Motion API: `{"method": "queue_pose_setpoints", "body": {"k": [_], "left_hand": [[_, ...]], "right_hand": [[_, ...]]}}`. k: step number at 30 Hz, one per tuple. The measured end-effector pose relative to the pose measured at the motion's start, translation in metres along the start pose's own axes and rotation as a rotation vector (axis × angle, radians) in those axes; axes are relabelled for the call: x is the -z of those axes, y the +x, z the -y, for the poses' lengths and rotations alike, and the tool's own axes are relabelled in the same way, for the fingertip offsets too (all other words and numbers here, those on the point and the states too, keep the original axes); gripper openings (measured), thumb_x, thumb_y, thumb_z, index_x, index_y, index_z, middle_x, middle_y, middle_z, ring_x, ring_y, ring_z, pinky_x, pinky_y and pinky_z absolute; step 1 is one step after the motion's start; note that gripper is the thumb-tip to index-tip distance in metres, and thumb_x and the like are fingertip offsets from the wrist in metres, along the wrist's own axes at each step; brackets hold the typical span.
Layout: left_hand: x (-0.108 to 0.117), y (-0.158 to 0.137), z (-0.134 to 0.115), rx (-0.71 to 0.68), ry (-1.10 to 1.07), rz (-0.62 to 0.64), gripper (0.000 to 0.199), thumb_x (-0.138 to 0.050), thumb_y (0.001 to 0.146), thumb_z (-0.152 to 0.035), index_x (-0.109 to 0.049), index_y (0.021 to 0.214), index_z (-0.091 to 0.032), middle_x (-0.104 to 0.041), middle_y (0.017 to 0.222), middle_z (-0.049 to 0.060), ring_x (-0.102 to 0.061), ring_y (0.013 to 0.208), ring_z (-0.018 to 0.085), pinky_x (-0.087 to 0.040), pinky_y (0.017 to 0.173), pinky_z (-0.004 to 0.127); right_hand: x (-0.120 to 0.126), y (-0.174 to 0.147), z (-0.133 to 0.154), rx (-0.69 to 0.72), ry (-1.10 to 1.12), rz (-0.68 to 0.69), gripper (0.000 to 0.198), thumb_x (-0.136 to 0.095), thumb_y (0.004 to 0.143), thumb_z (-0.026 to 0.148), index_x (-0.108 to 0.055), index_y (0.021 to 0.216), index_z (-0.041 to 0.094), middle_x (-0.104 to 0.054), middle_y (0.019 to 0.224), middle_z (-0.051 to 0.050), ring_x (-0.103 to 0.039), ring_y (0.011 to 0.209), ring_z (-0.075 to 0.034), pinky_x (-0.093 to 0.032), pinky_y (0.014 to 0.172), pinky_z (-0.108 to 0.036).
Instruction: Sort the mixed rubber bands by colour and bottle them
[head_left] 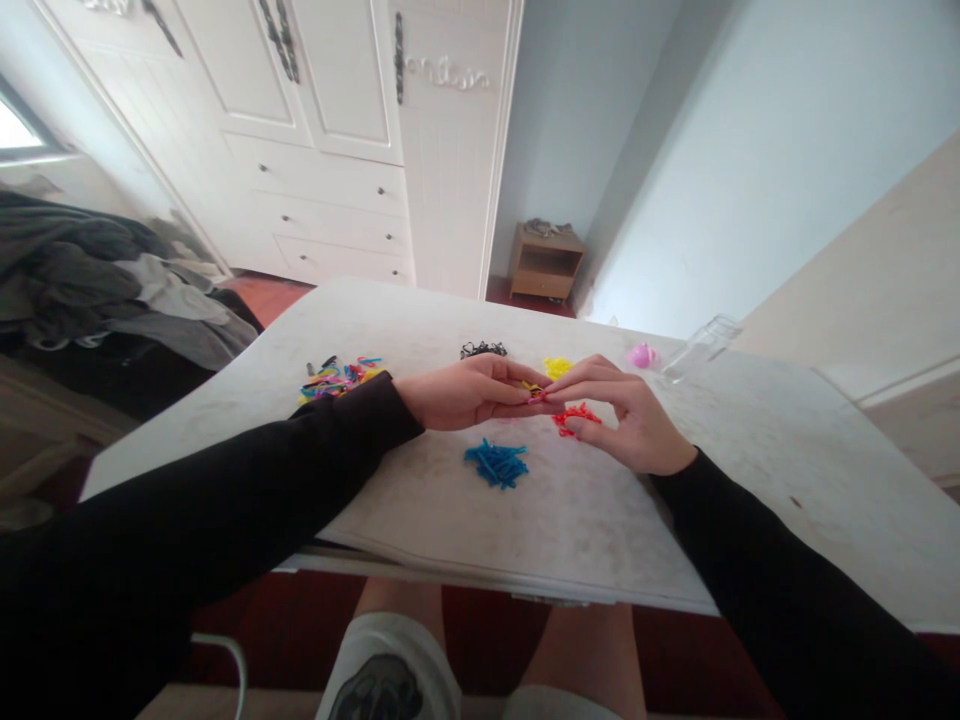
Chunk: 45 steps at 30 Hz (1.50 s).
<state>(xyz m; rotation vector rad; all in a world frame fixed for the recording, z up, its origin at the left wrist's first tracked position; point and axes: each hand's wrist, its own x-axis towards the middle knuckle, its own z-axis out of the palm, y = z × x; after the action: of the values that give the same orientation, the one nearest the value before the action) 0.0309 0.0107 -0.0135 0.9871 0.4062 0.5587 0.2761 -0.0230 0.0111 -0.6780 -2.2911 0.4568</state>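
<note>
Black sleeves (255, 490) cross near edge of surface (757, 440). L hand (466, 392) grasps small mixed-col. pcs (534, 392) abv. surface ctr.; R hand (630, 410) meets them w/ fingertips, grip can't be told. Blue pile (496, 464) nearest near edge; red pile (574, 415) partly behind R thumb; yellow pile (556, 368), black pile (483, 349) twd. far edge; multicol. pile (337, 378) twd. L edge.

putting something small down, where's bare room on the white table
Bare: flat white tabletop between the blue plastic-looking heap and right black fabric sleeve; also left of the multicoloured heap. Crowded: around left hand and right hand, near black heap, yellow heap, red heap.
</note>
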Motion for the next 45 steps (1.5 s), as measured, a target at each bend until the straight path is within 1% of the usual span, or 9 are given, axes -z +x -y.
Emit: {"method": "queue_pose_setpoints", "body": {"k": [5, 13, 17, 22, 24, 30, 36, 41, 45], "left_hand": [[-0.002, -0.001, -0.002, 0.015, 0.02, -0.011, 0.029, -0.068, 0.092, -0.003, -0.075, 0.121, -0.006, -0.078, 0.119, 0.018, -0.076, 0.105, 0.016, -0.054, 0.101, 0.023], [-0.006, -0.002, -0.005, 0.006, 0.081, -0.019, 0.021, -0.07, 0.097, -0.017, -0.076, 0.114, -0.007, -0.079, 0.117, 0.018, -0.076, 0.112, 0.019, -0.055, 0.105, 0.026], [-0.006, -0.003, -0.006, 0.02, 0.087, -0.055, 0.018, -0.069, 0.096, -0.012, -0.077, 0.112, -0.007, -0.078, 0.118, 0.018, -0.076, 0.111, 0.018, -0.055, 0.104, 0.023], [-0.006, -0.002, -0.007, 0.008, 0.08, -0.125, 0.006, -0.074, 0.093, -0.012, -0.075, 0.095, -0.007, -0.081, 0.102, 0.015, -0.079, 0.098, 0.016, -0.058, 0.099, 0.023], [-0.004, -0.002, -0.007, -0.007, 0.123, -0.149, 0.012, -0.079, 0.09, -0.016, -0.071, 0.093, -0.008, -0.081, 0.098, 0.014, -0.08, 0.093, 0.016, -0.06, 0.096, 0.025], [0.015, -0.003, -0.018, -0.165, 0.403, -0.223, 0.042, -0.092, 0.077, -0.034, -0.056, 0.087, -0.014, -0.082, 0.095, 0.013, -0.081, 0.089, 0.022, -0.064, 0.091, 0.038], [0.033, -0.006, -0.031, -0.25, 0.759, -0.205, 0.031, -0.09, 0.076, -0.035, -0.071, 0.084, -0.012, -0.082, 0.093, 0.013, -0.08, 0.089, 0.024, -0.065, 0.085, 0.038], [0.035, -0.008, -0.034, -0.292, 1.128, -0.195, 0.012, -0.076, 0.086, -0.026, -0.081, 0.091, -0.016, -0.082, 0.092, 0.007, -0.079, 0.085, 0.02, -0.064, 0.08, 0.03], [0.031, -0.009, -0.034, -0.318, 1.238, -0.162, 0.018, -0.066, 0.089, -0.019, -0.081, 0.098, -0.017, -0.083, 0.096, 0.006, -0.079, 0.084, 0.017, -0.062, 0.077, 0.025]], "right_hand": [[0.0, -0.001, 0.001, -0.009, -0.007, -0.055, 0.018, -0.07, 0.091, 0.021, -0.081, 0.101, 0.031, -0.079, 0.102, -0.003, -0.068, 0.098, -0.024, -0.056, 0.089, -0.045], [-0.001, -0.001, 0.0, 0.024, -0.039, -0.056, 0.019, -0.07, 0.09, 0.018, -0.079, 0.103, 0.028, -0.079, 0.101, -0.004, -0.069, 0.096, -0.022, -0.056, 0.088, -0.043], [-0.002, -0.001, -0.001, 0.041, -0.031, -0.097, 0.014, -0.07, 0.089, 0.015, -0.079, 0.094, 0.025, -0.078, 0.095, -0.004, -0.069, 0.091, -0.021, -0.056, 0.082, -0.038], [0.001, -0.001, -0.007, -0.105, -0.114, -0.256, 0.021, -0.067, 0.088, 0.016, -0.07, 0.068, 0.022, -0.072, 0.072, -0.002, -0.064, 0.071, -0.018, -0.05, 0.068, -0.034], [0.003, -0.002, -0.01, -0.185, -0.159, -0.281, 0.028, -0.066, 0.087, 0.018, -0.067, 0.059, 0.021, -0.069, 0.065, -0.002, -0.061, 0.064, -0.017, -0.047, 0.064, -0.033], [0.007, -0.005, -0.019, -0.375, -0.221, -0.257, 0.038, -0.064, 0.087, 0.023, -0.063, 0.049, 0.02, -0.066, 0.055, -0.002, -0.061, 0.057, -0.016, -0.046, 0.064, -0.032], [0.007, -0.004, -0.02, -0.424, -0.242, -0.223, 0.039, -0.063, 0.085, 0.024, -0.062, 0.047, 0.02, -0.067, 0.055, -0.002, -0.061, 0.056, -0.015, -0.044, 0.062, -0.03], [0.007, -0.003, -0.019, -0.44, -0.249, -0.22, 0.039, -0.062, 0.085, 0.025, -0.062, 0.046, 0.02, -0.067, 0.055, -0.002, -0.061, 0.056, -0.016, -0.044, 0.063, -0.03], [0.006, -0.004, -0.021, -0.457, -0.275, -0.198, 0.041, -0.061, 0.085, 0.026, -0.06, 0.045, 0.02, -0.065, 0.054, -0.003, -0.059, 0.055, -0.015, -0.042, 0.062, -0.03]]}}
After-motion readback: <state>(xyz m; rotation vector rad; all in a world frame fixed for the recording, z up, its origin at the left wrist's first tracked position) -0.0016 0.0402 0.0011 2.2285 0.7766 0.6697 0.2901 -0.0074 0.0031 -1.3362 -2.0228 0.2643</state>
